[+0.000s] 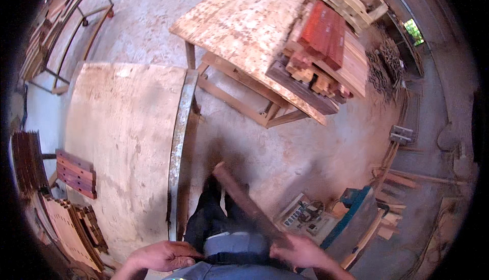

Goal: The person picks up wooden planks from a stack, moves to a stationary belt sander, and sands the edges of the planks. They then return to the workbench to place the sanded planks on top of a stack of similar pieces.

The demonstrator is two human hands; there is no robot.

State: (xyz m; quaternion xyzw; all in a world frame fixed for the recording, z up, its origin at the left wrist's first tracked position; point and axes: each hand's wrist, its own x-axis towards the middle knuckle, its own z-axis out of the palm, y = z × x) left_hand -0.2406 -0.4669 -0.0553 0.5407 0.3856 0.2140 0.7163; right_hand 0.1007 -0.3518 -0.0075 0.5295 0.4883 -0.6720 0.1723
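Observation:
My right hand (296, 251) is closed round the lower end of a long brown wooden board (243, 198). The board slants up and left from the hand, in front of my dark trousers. At my waist, by the grey clothing, my left hand (165, 255) is closed with its fingers curled, and no object shows in it. It is nearest to the bottom right corner of a pale plywood-topped table (127, 127). A gap separates that hand from the wooden board.
Ahead stands a worn, spotted table (239, 20) bearing stacked timber, with reddish pieces (323, 33) on top. Drilled dark red blocks (76, 174) lie at the left table's edge. A machine with a teal edge (351, 214) stands close on my right. A metal rack (76, 25) is far left.

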